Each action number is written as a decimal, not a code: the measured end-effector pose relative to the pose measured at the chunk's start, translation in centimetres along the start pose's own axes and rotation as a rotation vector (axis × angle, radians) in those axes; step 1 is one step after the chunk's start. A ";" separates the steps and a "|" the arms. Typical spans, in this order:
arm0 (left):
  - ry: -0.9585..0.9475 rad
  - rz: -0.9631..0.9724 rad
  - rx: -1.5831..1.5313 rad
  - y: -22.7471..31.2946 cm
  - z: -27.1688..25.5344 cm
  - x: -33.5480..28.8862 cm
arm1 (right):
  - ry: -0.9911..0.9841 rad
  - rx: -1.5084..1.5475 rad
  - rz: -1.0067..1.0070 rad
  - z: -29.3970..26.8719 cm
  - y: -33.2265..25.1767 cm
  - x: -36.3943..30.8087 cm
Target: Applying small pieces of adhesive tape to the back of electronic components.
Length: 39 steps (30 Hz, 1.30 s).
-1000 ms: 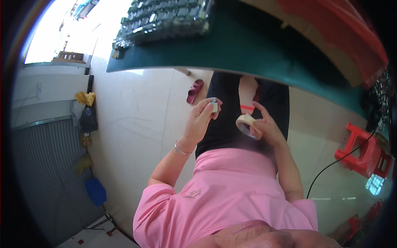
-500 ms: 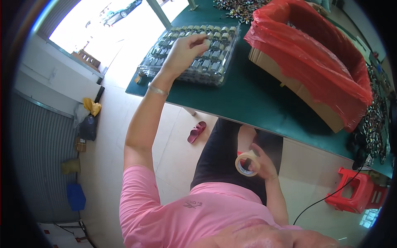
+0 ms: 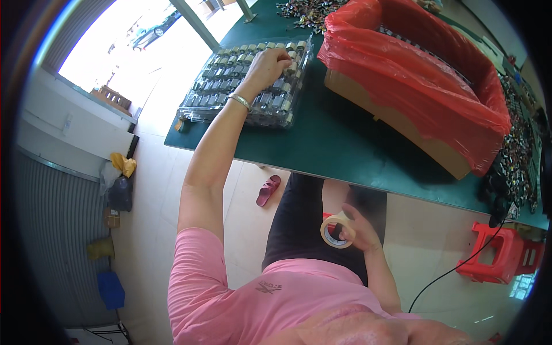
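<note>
Over the far right part of a clear plastic tray [image 3: 264, 119] is my left hand [image 3: 266, 69], its fingertips pinched together on the small parts there. What lies between those fingers is too small to make out. Rows of small metal parts with pale ends [image 3: 215, 73] fill the tray, which looks stacked on others like it. Below the table edge, in front of my lap, my right hand [image 3: 363, 230] grips a roll of pale tape [image 3: 329, 237], its thumb through the ring.
On the green table [image 3: 299, 152] stands a cardboard box [image 3: 391, 118] lined with a red plastic bag [image 3: 397, 75]. Loose small parts are heaped at the back [image 3: 310, 14] and far right [image 3: 517, 155]. A red stool [image 3: 489, 256] and a cable [image 3: 443, 280] are at lower right.
My left hand has shifted right across the tray, toward its right edge. The view has turned slightly, so the table sits further left. My right hand keeps hold of the tape roll.
</note>
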State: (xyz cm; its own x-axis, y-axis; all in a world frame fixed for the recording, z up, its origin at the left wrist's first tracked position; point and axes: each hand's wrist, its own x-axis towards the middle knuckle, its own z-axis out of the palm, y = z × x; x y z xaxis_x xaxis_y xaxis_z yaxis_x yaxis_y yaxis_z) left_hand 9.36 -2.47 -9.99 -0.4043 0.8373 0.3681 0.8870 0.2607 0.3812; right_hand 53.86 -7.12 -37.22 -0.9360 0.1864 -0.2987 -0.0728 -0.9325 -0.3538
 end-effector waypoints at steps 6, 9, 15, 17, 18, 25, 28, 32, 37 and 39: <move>-0.028 0.028 -0.071 0.3 0.0 -0.3 | -0.004 0.023 0.008 0.4 -0.2 -0.2; -0.059 0.062 -0.045 0.1 0.0 -0.3 | 0.022 0.035 -0.001 0.4 -0.1 -0.2; 0.065 0.094 -0.178 -1.4 0.1 0.8 | 0.025 0.007 -0.001 0.4 -0.3 -0.1; -0.009 0.055 -0.079 -1.9 -0.8 0.3 | 0.003 0.009 -0.002 0.3 -0.3 0.0; -0.083 0.016 0.021 -1.9 -1.2 0.0 | 0.001 0.007 0.001 0.4 -0.3 0.0; -0.097 0.248 0.311 -2.2 0.3 -1.6 | 0.031 -0.012 -0.021 0.9 0.0 -0.3; 0.060 0.262 0.244 -1.4 0.7 -2.2 | 0.018 -0.013 -0.034 1.0 0.0 -0.5; 0.074 0.203 0.175 0.0 0.1 -3.0 | -0.004 0.024 -0.034 1.2 0.1 -0.4; 0.182 0.206 0.138 0.0 0.6 -2.5 | -0.040 -0.010 -0.049 0.9 -0.1 -0.2; 0.150 0.178 0.158 -0.8 0.7 -2.2 | -0.040 -0.029 -0.053 1.1 0.0 -0.3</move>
State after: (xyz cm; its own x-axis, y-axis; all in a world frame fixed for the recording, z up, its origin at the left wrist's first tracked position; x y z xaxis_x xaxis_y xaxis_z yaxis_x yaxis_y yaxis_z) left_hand 9.76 -4.17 -11.72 -0.2570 0.7991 0.5434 0.9661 0.1974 0.1666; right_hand 53.72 -7.48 -36.11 -0.9440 0.2228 -0.2434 -0.1136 -0.9121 -0.3940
